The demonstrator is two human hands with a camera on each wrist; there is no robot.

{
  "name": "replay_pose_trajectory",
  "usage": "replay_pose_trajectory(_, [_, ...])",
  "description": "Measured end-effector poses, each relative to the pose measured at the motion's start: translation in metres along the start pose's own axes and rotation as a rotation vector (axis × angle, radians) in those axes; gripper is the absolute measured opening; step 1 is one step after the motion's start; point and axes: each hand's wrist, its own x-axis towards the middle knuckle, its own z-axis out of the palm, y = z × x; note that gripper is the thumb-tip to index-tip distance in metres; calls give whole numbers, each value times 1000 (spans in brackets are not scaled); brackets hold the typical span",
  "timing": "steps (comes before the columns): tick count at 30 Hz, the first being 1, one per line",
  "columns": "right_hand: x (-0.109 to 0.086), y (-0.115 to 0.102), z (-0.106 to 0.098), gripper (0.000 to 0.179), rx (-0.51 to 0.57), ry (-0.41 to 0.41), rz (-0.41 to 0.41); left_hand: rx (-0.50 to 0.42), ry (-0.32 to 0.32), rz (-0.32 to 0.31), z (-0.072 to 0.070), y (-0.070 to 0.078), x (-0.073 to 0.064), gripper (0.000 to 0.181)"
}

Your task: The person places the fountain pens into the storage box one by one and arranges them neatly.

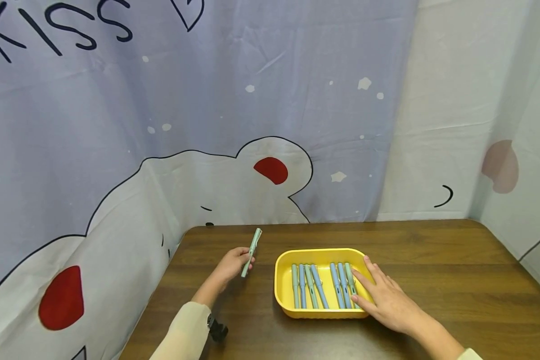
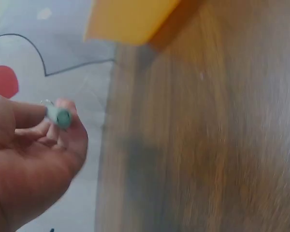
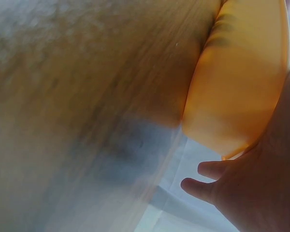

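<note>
My left hand [image 1: 235, 264] pinches a pale green pen [image 1: 252, 252] with a metal clip, raised over the table left of the tray. In the left wrist view that green pen [image 2: 63, 117] shows end-on between thumb and fingers. My right hand [image 1: 389, 297] lies across the right rim of the yellow tray [image 1: 315, 313], its fingers spread and mostly straight. Thumb and index finger reach over the rim near a green pen [image 1: 350, 280], while other fingers show beyond the tray's end in the right wrist view. Blue pens [image 1: 336, 285] lie beside it.
In the tray's left half lies another group of green and blue pens [image 1: 302, 285], side by side. The brown wooden table [image 1: 414, 245] ends at a printed cloth [image 1: 324, 125] hanging behind it. A black device [image 1: 217, 329] sits on my left wrist.
</note>
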Motion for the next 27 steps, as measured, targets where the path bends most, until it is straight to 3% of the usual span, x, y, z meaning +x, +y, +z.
replay_pose_trajectory(5, [0,0,0,62,3,-5,3,-149,-120,28,5,7,-8,42])
replay_pose_trajectory(12, [0,0,0,62,4,-6,3,-212,-225,33,18,18,-19,47])
replay_pose_trajectory(17, [0,1,1,63,7,-10,11,-230,-258,33,31,27,-27,45])
replay_pose_trajectory(27, [0,0,1,62,-4,-9,17,-203,-258,20,52,38,-34,50])
